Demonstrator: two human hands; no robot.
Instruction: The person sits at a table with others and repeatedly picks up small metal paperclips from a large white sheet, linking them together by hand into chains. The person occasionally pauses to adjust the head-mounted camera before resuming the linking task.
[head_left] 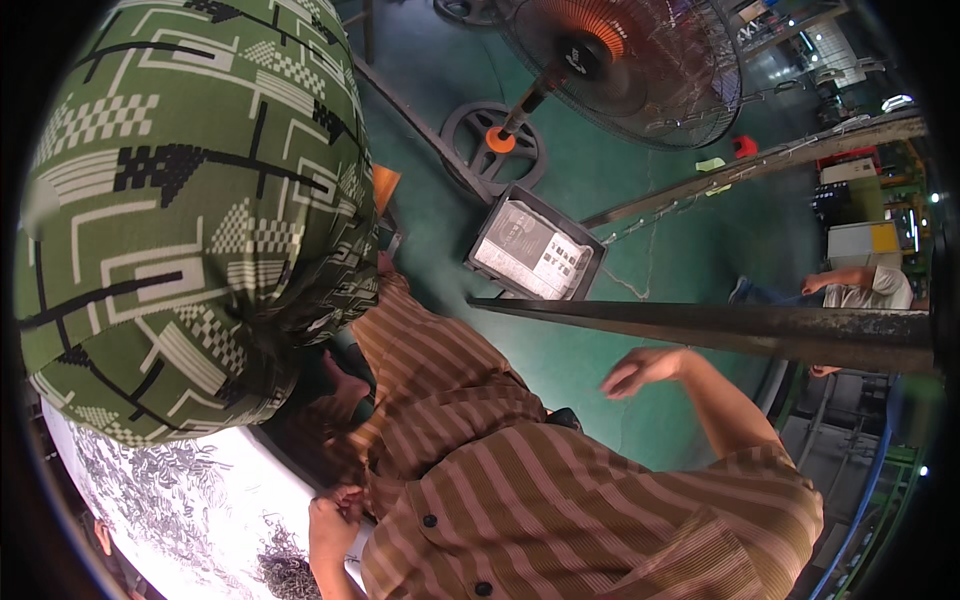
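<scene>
My left hand [335,525] is at the edge of a brightly lit white table [250,455]. Its fingers are curled together close to my striped shirt; what they hold, if anything, is hidden. Many small dark pieces [170,490] lie scattered over the table. A denser heap of them [287,572] is beside my left wrist. Out to the right, my right hand [645,372] hangs in the air over the green floor. Its fingers are stretched out, slightly bent and a little blurred, with nothing seen in them.
A person in green patterned clothing [200,200] is close on my left. A large standing fan [620,60] stands ahead. A dark tray [535,245] with a pale printed sheet is before me, beside a metal beam [700,325]. Another person's arm [845,280] shows at far right.
</scene>
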